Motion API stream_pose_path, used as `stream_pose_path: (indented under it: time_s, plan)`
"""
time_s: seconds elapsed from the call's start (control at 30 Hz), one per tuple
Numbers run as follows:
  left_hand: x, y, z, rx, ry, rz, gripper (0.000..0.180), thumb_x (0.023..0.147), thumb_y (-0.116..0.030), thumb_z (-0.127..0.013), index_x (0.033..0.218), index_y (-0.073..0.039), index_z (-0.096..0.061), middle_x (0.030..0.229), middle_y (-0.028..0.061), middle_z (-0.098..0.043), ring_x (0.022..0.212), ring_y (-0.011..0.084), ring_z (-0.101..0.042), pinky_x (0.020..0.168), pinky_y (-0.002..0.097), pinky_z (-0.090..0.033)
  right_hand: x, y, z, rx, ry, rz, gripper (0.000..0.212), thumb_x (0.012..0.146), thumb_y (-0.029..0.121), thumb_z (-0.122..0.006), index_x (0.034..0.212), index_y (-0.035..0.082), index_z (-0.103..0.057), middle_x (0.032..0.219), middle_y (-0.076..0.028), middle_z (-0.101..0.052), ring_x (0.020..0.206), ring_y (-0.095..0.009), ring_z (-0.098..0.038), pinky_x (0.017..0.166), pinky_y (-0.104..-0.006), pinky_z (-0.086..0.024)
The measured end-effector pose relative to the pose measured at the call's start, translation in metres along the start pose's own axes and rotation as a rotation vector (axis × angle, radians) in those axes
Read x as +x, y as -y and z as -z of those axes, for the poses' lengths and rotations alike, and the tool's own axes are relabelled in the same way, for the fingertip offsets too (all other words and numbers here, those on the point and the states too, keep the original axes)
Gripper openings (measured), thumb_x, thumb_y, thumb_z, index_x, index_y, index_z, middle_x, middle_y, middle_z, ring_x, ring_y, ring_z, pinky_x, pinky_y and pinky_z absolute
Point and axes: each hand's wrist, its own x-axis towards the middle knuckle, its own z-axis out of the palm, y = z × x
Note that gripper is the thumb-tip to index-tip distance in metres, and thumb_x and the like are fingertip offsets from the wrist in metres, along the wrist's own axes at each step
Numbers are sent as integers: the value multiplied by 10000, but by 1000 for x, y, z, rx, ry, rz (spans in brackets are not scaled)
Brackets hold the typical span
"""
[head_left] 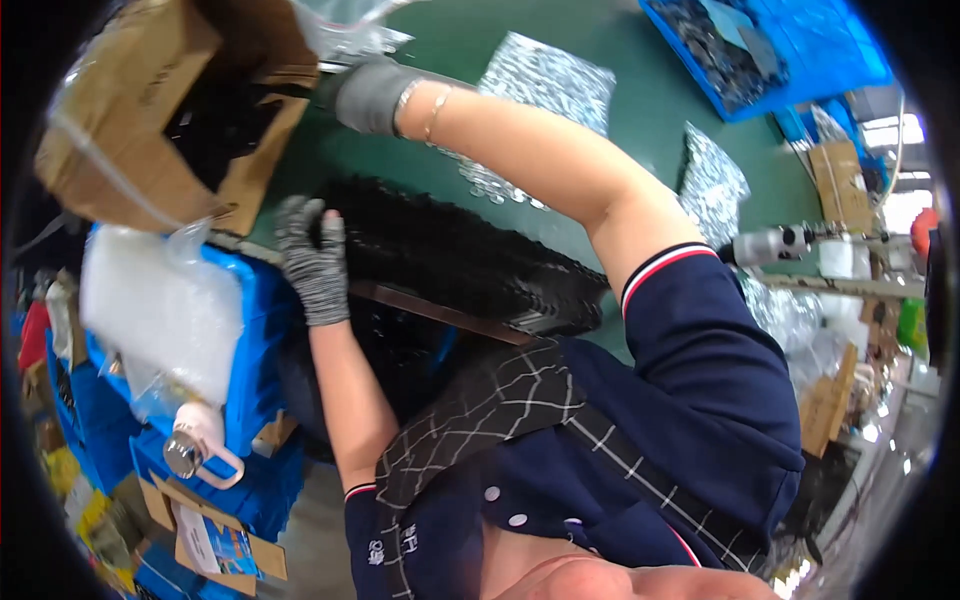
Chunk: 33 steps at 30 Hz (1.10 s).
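My left hand (pixel 312 262), in a grey striped knit glove with a bare thumb tip, is at the table's near edge. Its fingers are stretched out and a little apart, beside the left end of a long row of thin black parts (pixel 450 255). The single parts are too blurred to make out. My right hand (pixel 372 95), in a grey glove, reaches across to the left, close to the flap of an open cardboard box (pixel 120 120). Its fingers are smeared and partly hidden, so any hold cannot be seen. Dark contents (pixel 225 125) show inside the tilted box.
Silver bubble-wrap bags (pixel 550 82) and small clear pieces (pixel 497 186) lie on the green table (pixel 640 150). A blue bin (pixel 830 50) of dark parts stands far right. On the left are a plastic-lined blue crate (pixel 255 340) and a white bottle (pixel 205 440).
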Motion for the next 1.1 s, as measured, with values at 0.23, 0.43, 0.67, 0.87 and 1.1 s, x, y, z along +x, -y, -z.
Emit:
stream_pose_path:
  time_s: [0.23, 0.43, 0.67, 0.87, 1.1]
  plan:
    - [-1, -17, 21, 20, 57, 202, 359, 835, -162, -734, 1144, -32, -608, 1241, 154, -564, 1134, 270, -554, 1014, 375, -424, -10, 13, -36, 1141, 94, 325, 285, 878, 39, -565, 1103, 129, -716, 1045, -36, -709, 921, -172, -642, 845, -317, -500]
    - [3, -34, 15, -166, -144, 166, 439, 852, -192, -697, 1231, -20, -557, 1201, 160, -589, 1156, 327, -547, 1022, 413, -415, -11, 9, -51, 1379, 261, 435, 290, 869, 36, -553, 1123, 41, -694, 1139, -68, -681, 1045, -175, -592, 916, -323, -455]
    - [-12, -33, 15, 282, 17, 58, 489, 925, -413, -548, 1192, -5, -579, 1157, 200, -604, 1091, 391, -557, 965, 464, -423, -39, 41, -35, 1407, 135, 396, 333, 988, 279, -534, 1130, 14, -678, 1148, -90, -676, 1077, -183, -606, 976, -325, -448]
    - [-20, -61, -4, 222, -60, 91, 504, 896, -451, -547, 1184, -38, -582, 1163, 174, -582, 1111, 366, -534, 1038, 490, -338, -56, 35, -56, 1869, 170, 341, 493, 989, 420, -518, 1200, -11, -630, 1180, -123, -656, 1120, -192, -593, 1013, -326, -432]
    - [-29, -86, -8, 258, -59, 60, 517, 904, -471, -523, 1175, -37, -595, 1178, 167, -576, 1143, 351, -517, 1067, 489, -307, -84, 33, -64, 1897, 182, 296, 673, 990, 536, -426, 1393, -2, -461, 1394, -142, -505, 1294, -207, -463, 1112, -351, -327]
